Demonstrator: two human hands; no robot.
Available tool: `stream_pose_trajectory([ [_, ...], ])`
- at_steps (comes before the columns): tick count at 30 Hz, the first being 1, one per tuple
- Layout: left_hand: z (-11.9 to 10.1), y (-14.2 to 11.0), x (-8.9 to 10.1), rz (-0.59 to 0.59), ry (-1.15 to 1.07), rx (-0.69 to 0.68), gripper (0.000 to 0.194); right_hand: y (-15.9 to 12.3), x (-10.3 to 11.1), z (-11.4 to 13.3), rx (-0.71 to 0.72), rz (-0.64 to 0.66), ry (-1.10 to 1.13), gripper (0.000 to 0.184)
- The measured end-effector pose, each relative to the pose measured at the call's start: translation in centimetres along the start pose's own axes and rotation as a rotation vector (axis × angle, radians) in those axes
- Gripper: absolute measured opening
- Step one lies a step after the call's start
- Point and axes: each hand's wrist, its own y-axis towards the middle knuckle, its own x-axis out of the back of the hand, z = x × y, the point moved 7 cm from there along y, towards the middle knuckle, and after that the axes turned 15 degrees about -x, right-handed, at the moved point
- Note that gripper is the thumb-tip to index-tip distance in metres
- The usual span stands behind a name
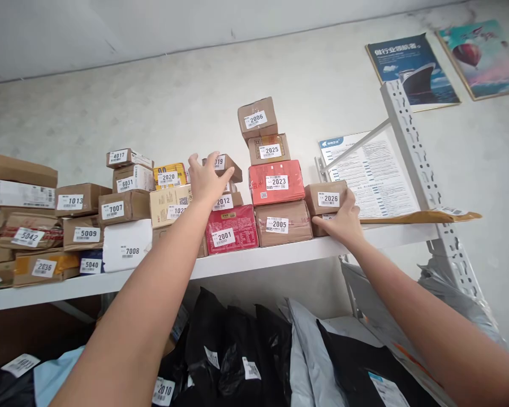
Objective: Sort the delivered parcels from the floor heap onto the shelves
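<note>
My left hand [206, 180] reaches up to the top shelf and lies with fingers spread against a small brown box ending in 19 [228, 164], above the box labelled 2012 [231, 200] and the red parcel 2001 [231, 229]. My right hand [343, 220] rests flat against the right side of the brown box 2026 [326, 198] and a box hidden under it, beside box 2005 [283, 223]. A stack of red box 2023 [276, 182], box 2025 [269, 150] and box 2006 [257, 117] rises between my hands.
The white shelf [254, 261] carries many numbered parcels to the left, such as 7008 [126, 246] and 5009 [82, 233]. A flat brown envelope [424, 217] lies at its right end by the metal upright [411, 147]. Black and grey mail bags [254, 356] fill the level below.
</note>
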Motion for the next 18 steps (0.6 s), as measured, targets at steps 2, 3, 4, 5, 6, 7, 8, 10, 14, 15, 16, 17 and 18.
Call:
stream_pose_trajectory([
  [2, -0.1, 1.1, -0.9, -0.009, 0.014, 0.057, 0.055, 0.4, -0.1, -0.2, -0.005, -0.012, 0.002, 0.128],
  [3, -0.1, 1.4, -1.2, -0.023, 0.027, 0.08, 0.053, 0.6, -0.1, -0.2, -0.005, -0.015, -0.001, 0.13],
  [4, 0.0, 1.6, -1.4, -0.04, 0.044, 0.097, 0.05, 0.6, -0.2, -0.2, -0.005, -0.018, -0.008, 0.132],
  [5, 0.2, 1.7, -1.6, -0.059, 0.066, 0.113, 0.048, 0.7, -0.3, -0.2, -0.007, -0.022, -0.018, 0.134],
  [6, 0.3, 1.7, -1.8, -0.074, 0.09, 0.133, 0.047, 0.6, -0.3, -0.2, -0.011, -0.03, -0.031, 0.135],
  [7, 0.5, 1.7, -1.9, -0.082, 0.114, 0.157, 0.045, 0.5, -0.3, -0.1, -0.015, -0.045, -0.045, 0.134],
  [8, 0.6, 1.6, -1.9, -0.081, 0.134, 0.177, 0.045, 0.4, -0.2, -0.1, -0.016, -0.065, -0.056, 0.131],
  [10, 0.5, 1.5, -1.9, -0.071, 0.16, 0.214, 0.049, -0.1, 0.1, -0.1, -0.005, -0.117, -0.058, 0.124],
  [14, -3.1, 0.7, 0.3, -0.192, 0.171, 0.151, 0.071, -1.0, 1.2, -0.4, 0.05, -0.189, 0.034, 0.117],
  [15, -5.0, 0.3, 0.9, -0.234, 0.153, 0.081, 0.073, -1.3, 1.6, -0.5, 0.059, -0.2, 0.058, 0.115],
  [16, -7.3, -0.1, 1.3, -0.248, 0.121, -0.016, 0.075, -1.6, 2.1, -0.5, 0.068, -0.213, 0.077, 0.114],
  [17, -9.9, -0.5, 1.3, -0.221, 0.076, -0.134, 0.077, -2.0, 2.6, -0.4, 0.078, -0.225, 0.09, 0.113],
  [18, -12.7, -0.9, 0.8, -0.149, 0.026, -0.264, 0.08, -2.4, 3.2, -0.2, 0.09, -0.238, 0.097, 0.112],
])
